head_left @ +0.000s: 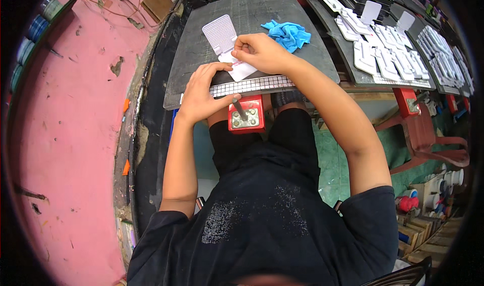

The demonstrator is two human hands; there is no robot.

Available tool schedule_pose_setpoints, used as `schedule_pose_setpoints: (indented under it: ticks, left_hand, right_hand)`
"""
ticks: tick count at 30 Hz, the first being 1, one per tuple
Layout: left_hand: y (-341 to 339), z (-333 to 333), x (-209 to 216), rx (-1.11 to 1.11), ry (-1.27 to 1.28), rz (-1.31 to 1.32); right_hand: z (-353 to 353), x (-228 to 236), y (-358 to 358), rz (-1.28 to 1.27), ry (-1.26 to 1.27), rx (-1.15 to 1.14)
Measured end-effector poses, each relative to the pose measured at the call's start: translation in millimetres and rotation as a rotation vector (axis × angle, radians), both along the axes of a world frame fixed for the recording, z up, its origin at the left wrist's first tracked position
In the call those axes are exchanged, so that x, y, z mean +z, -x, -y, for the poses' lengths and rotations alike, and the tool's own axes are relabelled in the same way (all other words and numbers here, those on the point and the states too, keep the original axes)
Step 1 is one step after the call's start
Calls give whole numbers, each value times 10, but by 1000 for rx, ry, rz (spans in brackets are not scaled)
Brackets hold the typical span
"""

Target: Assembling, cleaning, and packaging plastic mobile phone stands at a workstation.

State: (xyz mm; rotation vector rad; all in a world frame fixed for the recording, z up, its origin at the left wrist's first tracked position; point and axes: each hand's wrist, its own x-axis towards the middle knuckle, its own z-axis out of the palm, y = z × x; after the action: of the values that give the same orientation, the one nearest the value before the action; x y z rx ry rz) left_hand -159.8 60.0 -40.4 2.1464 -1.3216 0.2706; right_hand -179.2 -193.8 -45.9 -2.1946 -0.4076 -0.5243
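A flat white piece point(220, 32) with a finely dotted, rounded upper panel lies on the dark board. Its smooth lower part carries a small pink print and narrows toward me. My left hand point(201, 89) is open, its index fingertip against the lower part's left edge and its thumb stretched toward a metal rod. Over the right side of the same piece, my right hand point(259, 54) has thumb and fingers pinched together. What the pinch holds, if anything, is hidden by the fingers. A crumpled blue cloth point(287, 35) lies just beyond my right hand.
A white gridded strip point(252, 86) runs along the near edge of the dark board point(252, 6). Below it a red clamp block point(246, 119) carries an upright rod. Many white plastic pieces point(385, 46) cover boards on the right. A pink wall point(75, 134) stands at left.
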Motion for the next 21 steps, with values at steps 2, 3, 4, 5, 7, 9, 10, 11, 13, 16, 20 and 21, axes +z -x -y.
schedule_pose_setpoints:
  ticks: [2, 3, 4, 5, 7, 9, 10, 11, 13, 16, 20, 21]
  left_hand:
    - [14, 9, 22, 11, -10, 3]
    - [16, 13, 20, 29, -14, -4]
    - [9, 21, 23, 26, -17, -8]
    - [7, 10, 25, 14, -18, 0]
    - [-20, 8, 35, -18, -17, 11]
    - [-28, -7, 42, -16, -24, 22]
    - [-44, -3, 35, -24, -31, 47]
    - [-49, 19, 45, -45, -35, 74]
    - [-52, -14, 43, -42, -38, 71]
    - [-51, -35, 94, -67, -60, 97]
    - [-118, 21, 155, -95, -132, 87]
    - [-146, 21, 149, -83, -144, 104]
  right_hand:
    - [21, -30, -44, 11, -74, 40]
    - [44, -25, -48, 12, -60, 24]
    - [72, -26, -56, 8, -63, 21]
    - [54, -4, -46, 47, -57, 23]
    - [63, 20, -24, 100, -38, 35]
    - [70, 88, 16, 175, -20, 11]
    - [92, 126, 63, 217, 2, -9]
    - [125, 160, 96, 272, 2, -29]
    - [103, 297, 273, 266, 40, -32]
    - [64, 291, 633, 222, 197, -87]
    - [-9, 71, 856, 74, 320, -94]
    - [-29, 72, 861, 42, 326, -107]
